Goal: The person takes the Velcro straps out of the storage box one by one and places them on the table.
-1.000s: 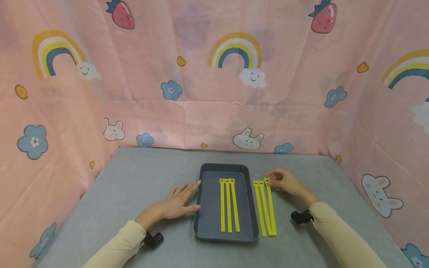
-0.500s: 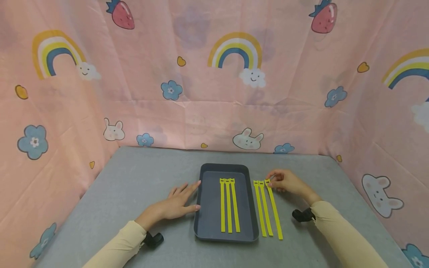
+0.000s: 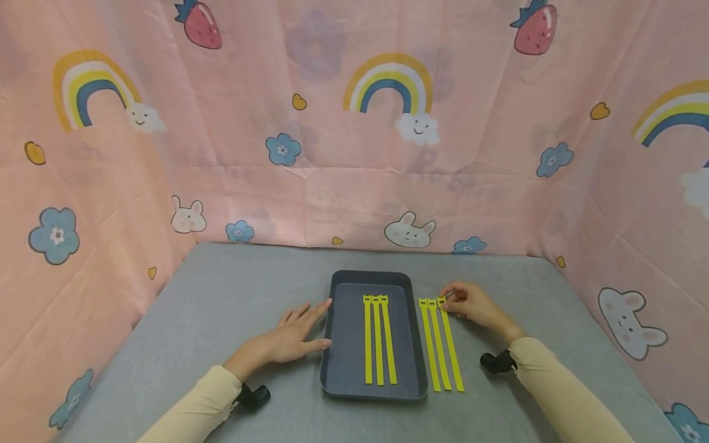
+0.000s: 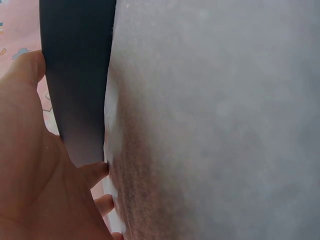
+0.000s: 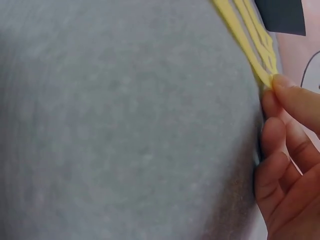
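Note:
Three yellow cable ties (image 3: 379, 341) lie side by side in a dark grey tray (image 3: 343, 389), heads toward the far end. Just right of the tray, two more yellow cable ties (image 3: 434, 344) lie on the table. Beside them is a third cable tie (image 3: 453, 351), whose head end my right hand (image 3: 473, 303) pinches between thumb and forefinger; the right wrist view shows this pinch (image 5: 295, 115) close up. With fingers spread and straight, my left hand (image 3: 290, 337) touches the tray's left wall. In the left wrist view the thumb and fingertips meet the tray's side (image 4: 75, 85).
The grey table (image 3: 244, 277) extends on both sides of the tray. A pink printed cloth (image 3: 354, 184) hangs behind it and along both sides. A black wrist camera (image 3: 253, 397) sits at the left cuff, another black camera (image 3: 497, 361) at the right.
The pinched cable tie's near end swung right, then slightly back left, and now lies roughly parallel to the two beside it. My left hand and the tray have stayed still.

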Demonstrator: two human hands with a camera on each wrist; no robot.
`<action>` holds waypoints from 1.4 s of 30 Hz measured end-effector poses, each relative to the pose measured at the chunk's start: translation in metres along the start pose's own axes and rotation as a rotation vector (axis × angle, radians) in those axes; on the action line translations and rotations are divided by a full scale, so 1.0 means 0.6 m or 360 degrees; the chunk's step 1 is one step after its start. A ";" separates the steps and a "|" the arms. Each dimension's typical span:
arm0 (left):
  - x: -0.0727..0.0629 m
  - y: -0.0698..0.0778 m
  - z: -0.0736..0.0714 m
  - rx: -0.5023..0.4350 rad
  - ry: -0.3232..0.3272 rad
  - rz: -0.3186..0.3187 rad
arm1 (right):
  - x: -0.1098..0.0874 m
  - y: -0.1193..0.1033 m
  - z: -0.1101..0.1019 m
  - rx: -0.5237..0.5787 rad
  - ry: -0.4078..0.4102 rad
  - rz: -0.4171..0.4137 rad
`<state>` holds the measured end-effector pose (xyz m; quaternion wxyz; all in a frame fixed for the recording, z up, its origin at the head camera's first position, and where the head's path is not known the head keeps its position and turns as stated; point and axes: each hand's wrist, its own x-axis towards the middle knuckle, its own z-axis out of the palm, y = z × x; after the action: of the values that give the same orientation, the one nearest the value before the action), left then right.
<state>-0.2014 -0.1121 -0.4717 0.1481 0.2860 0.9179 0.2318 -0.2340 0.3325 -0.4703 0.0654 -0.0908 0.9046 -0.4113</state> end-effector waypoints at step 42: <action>-0.001 0.000 0.001 -0.0003 0.0000 -0.0015 | 0.016 -0.060 -0.036 -0.0213 0.0219 -0.0095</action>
<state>-0.2005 -0.1122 -0.4720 0.1494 0.2813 0.9190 0.2321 -0.2438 0.3231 -0.4295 -0.0155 -0.0935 0.9293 -0.3570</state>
